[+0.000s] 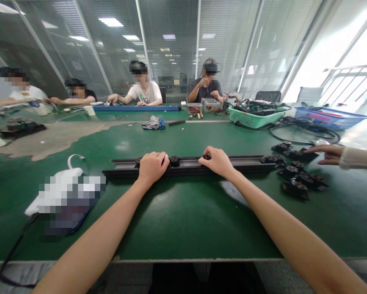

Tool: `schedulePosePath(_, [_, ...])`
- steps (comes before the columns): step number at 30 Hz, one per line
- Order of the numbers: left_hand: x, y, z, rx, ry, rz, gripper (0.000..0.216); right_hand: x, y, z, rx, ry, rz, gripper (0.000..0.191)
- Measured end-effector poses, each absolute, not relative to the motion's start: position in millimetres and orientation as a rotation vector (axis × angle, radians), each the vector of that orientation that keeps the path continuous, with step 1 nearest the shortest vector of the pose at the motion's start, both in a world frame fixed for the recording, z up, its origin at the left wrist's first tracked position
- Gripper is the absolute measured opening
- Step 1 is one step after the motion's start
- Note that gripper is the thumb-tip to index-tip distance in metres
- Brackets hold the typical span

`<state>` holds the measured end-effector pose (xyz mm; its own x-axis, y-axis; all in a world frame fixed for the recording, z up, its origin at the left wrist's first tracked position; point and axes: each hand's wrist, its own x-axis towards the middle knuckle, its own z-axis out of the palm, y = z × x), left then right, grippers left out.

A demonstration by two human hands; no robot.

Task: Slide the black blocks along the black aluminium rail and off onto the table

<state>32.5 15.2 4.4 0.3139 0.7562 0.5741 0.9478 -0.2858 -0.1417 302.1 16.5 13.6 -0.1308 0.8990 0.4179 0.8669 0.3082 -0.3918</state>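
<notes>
A long black channel-shaped rail (189, 170) lies crosswise on the green table in front of me. Curled over its left part is my left hand (152, 168), closed on the rail with its fingertips hidden. One small black socket module (174, 161) sits in the channel just right of that hand. Another dark module (138, 161) shows partly at its left side. My right hand (217, 162) pinches a third black socket module (206, 157) at the channel, right of centre. Several loose black modules (295, 171) lie in a cluster by the rail's right end.
Another person's hand (325, 154) reaches over the loose modules from the right. A white device with a cable (74, 175) lies at the left. Farther back are a grey-blue cloth (154, 123), a green basket (252, 118) and a blue basket (333, 118). Several people sit opposite.
</notes>
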Motion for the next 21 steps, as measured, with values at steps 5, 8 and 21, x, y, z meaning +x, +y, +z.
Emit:
schedulePosePath(5, [33.2,15.1,4.8,-2.125,-1.512,-0.557,0.039,303.7,17.2,14.0,-1.574,-1.994,0.071,0.018])
schedulePosePath(8, [33.0,14.8,5.0,-2.132,-1.512,-0.564,0.039,304.5,17.7,13.9,-1.579,-1.992,0.072,0.018])
schedulePosePath(21, [33.2,13.9,6.2,-2.149,-1.52,-0.572,0.038,305.8,17.5,17.1,-1.643,-2.093,0.071,0.016])
